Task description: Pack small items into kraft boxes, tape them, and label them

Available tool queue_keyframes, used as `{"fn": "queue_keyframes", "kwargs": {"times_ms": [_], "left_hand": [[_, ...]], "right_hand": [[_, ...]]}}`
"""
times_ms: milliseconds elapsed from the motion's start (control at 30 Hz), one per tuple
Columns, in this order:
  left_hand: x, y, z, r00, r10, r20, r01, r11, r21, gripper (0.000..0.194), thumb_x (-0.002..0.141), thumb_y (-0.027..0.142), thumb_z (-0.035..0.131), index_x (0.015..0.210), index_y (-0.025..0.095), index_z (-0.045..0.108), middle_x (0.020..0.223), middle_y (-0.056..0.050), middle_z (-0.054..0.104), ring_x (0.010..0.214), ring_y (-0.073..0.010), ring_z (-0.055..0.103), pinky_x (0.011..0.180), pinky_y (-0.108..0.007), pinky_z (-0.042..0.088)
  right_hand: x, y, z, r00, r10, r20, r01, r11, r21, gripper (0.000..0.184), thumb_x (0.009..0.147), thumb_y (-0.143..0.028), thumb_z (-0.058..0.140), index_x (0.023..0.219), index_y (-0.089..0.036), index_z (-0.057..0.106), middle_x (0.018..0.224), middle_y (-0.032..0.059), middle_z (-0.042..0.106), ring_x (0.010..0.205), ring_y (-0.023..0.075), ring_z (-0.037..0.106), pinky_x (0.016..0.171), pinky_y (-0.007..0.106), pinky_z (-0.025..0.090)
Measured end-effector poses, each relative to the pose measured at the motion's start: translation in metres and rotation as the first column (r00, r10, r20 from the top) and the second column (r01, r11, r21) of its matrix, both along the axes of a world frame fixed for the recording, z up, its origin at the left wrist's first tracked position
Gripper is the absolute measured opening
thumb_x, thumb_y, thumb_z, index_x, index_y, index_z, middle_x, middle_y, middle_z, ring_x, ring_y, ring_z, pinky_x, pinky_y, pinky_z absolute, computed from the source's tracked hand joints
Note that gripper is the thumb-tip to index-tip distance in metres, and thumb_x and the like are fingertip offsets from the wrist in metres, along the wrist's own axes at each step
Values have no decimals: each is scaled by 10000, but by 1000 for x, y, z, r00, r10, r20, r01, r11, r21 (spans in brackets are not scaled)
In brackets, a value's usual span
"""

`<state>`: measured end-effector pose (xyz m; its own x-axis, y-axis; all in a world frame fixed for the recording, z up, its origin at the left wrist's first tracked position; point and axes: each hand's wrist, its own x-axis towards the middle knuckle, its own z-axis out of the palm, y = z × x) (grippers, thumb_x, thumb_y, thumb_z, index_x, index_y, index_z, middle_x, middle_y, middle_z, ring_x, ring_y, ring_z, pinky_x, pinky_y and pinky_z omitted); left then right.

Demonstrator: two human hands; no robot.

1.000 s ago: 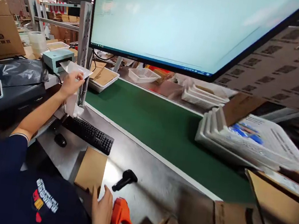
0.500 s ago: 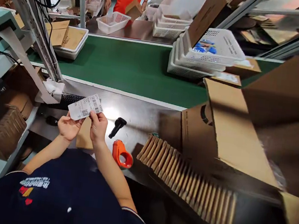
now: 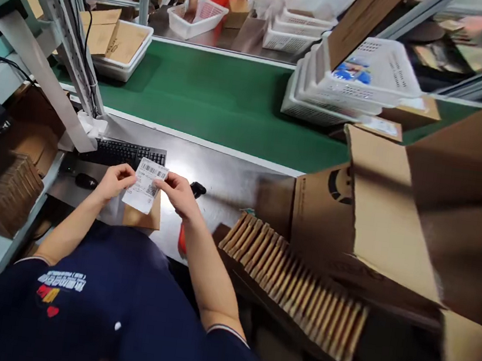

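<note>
Head view: left hand (image 3: 117, 181) and right hand (image 3: 178, 192), fingers pinched on opposite edges of the label (image 3: 146, 186), have lowered it from a half-second earlier to just above the brown envelope (image 3: 144, 217) on the bench (image 3: 232, 176).

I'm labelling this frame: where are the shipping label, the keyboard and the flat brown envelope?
shipping label (image 3: 146, 186), head view, middle of its printed face.
keyboard (image 3: 115, 153), head view, its key rows.
flat brown envelope (image 3: 147, 220), head view, lower edge.

Bright overhead light, glare on the steel worktop (image 3: 224, 172), blurred, stretched edges.
</note>
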<state>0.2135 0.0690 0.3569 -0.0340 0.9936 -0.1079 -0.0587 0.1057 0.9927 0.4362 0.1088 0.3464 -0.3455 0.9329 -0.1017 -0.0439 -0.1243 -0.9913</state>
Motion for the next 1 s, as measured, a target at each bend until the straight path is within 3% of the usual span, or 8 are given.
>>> {"fn": "queue_keyframes", "kwargs": {"times_ms": [167, 400, 533, 633, 733, 833, 933, 1000], "left_hand": [[12, -20, -49, 839, -140, -526, 17, 973, -232, 170, 788, 314, 702, 664, 207, 658, 682, 16, 664, 676, -154, 566, 695, -284, 455], [18, -40, -101, 811, -51, -583, -141, 950, -278, 280, 783, 260, 743, 571, 241, 561, 608, -21, 591, 756, -238, 633, 761, -318, 499], [17, -39, -104, 832, 10, -555, -132, 975, -180, 402, 823, 232, 722, 532, 250, 446, 660, -53, 599, 965, -284, 705, 944, -374, 536], [23, -35, -97, 854, 26, -519, -71, 995, -67, 371, 861, 238, 705, 585, 250, 459, 815, -108, 687, 1171, -320, 699, 1124, -457, 499], [35, -25, -92, 874, -77, -481, 101, 995, 26, 173, 913, 302, 690, 788, 188, 654, 1147, -184, 771, 1351, -349, 653, 1264, -520, 397], [47, -15, -94, 832, -232, -504, 289, 957, 37, 324, 934, 396, 692, 1049, 97, 743, 1412, -257, 708, 1477, -395, 564, 1342, -581, 242], [46, -7, -95, 747, -347, -567, 428, 904, 11, 493, 886, 426, 756, 1196, 44, 747, 1561, -309, 589, 1604, -477, 367, 1350, -665, 64], [38, -5, -94, 694, -427, -580, 530, 848, 10, 468, 926, 404, 700, 1230, 51, 750, 1550, -286, 609, 1612, -453, 363, 1351, -655, 83]], "right_hand": [[7, 15, -58, 848, 68, 526, -91, 996, 17, 252, 794, -337, 783, 622, -229, 635, 1079, 75, 749, 1178, 290, 666, 1115, 466, 517], [-18, -17, -118, 730, -22, 683, -8, 999, 40, 296, 770, -317, 839, 614, -214, 610, 1608, 149, 543, 1572, 428, 338, 1290, 636, 287], [-23, -33, -133, 713, -180, 677, 67, 979, 190, 229, 841, -400, 805, 882, -195, 712, 1726, 209, 392, 1617, 417, 272, 1336, 634, 189], [-19, -45, -142, 708, -327, 625, 222, 944, 243, 637, 840, -528, 783, 1319, -134, 638, 1730, 286, 338, 1629, 420, 266, 1349, 653, 159], [-14, -71, -155, 759, -358, 544, 356, 927, 114, 891, 847, -612, 714, 1525, -94, 457, 1676, 317, 404, 1522, 395, 463, 1285, 628, 353], [-13, -104, -167, 851, -355, 388, 442, 882, -163, 857, 833, -655, 700, 1498, -156, 494, 1580, 253, 562, 1335, 339, 645, 1192, 572, 494], [-17, -125, -172, 872, -402, 279, 476, 826, -300, 690, 787, -626, 776, 1303, -181, 663, 1469, 206, 681, 1413, 365, 607, 1269, 604, 410], [-21, -126, -170, 854, -469, 224, 519, 786, -335, 605, 776, -631, 806, 1172, -180, 730, 1438, 204, 705, 1472, 386, 560, 1311, 626, 341]]}}
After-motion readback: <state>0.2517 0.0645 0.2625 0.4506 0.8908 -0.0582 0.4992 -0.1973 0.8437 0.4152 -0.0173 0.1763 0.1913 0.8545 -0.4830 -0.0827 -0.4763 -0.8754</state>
